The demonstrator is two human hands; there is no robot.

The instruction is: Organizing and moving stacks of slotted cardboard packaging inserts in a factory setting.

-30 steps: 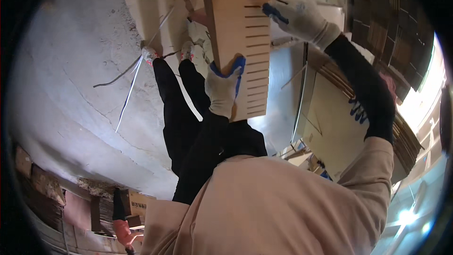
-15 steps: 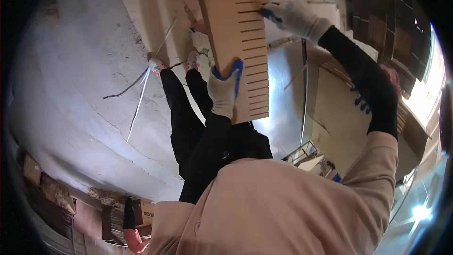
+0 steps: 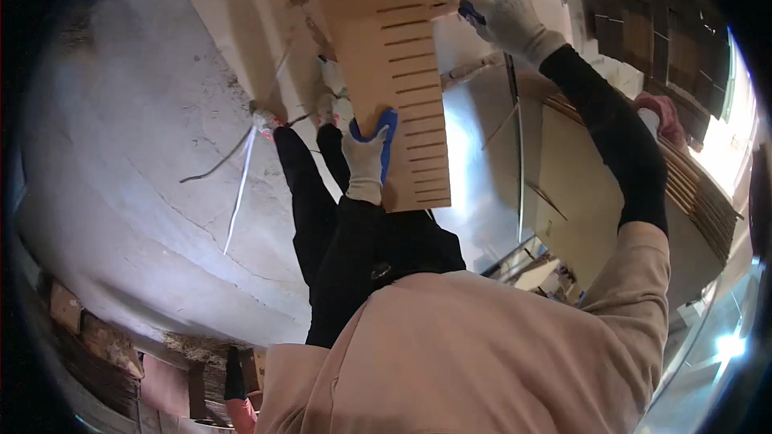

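Note:
A long brown cardboard strip [image 3: 354,40], cut with a row of slots along its right edge, stands in front of my body. My left hand [image 3: 370,153], in a white glove with blue-coated fingers, grips it low down, thumb and fingers spread across its face. My right hand [image 3: 503,20], gloved the same way, is a little off the upper slotted edge. Its fingers are curled, and whatever they hold, if anything, is hidden. Thin, pale bits show between this hand and the strip.
Another person's pink-sleeved hand [image 3: 659,116] is at a stack of cardboard pieces [image 3: 708,209] on the right. Dark stacked panels [image 3: 643,24] stand at upper right. A white strap [image 3: 240,201] lies on the concrete floor [image 3: 145,137]. Another pink sleeve [image 3: 241,414] shows at lower left.
My right hand has drawn away from the slotted edge, to the right. The cardboard strip and my left hand have shifted slightly left. At right, the other person's hand has moved up along the stack.

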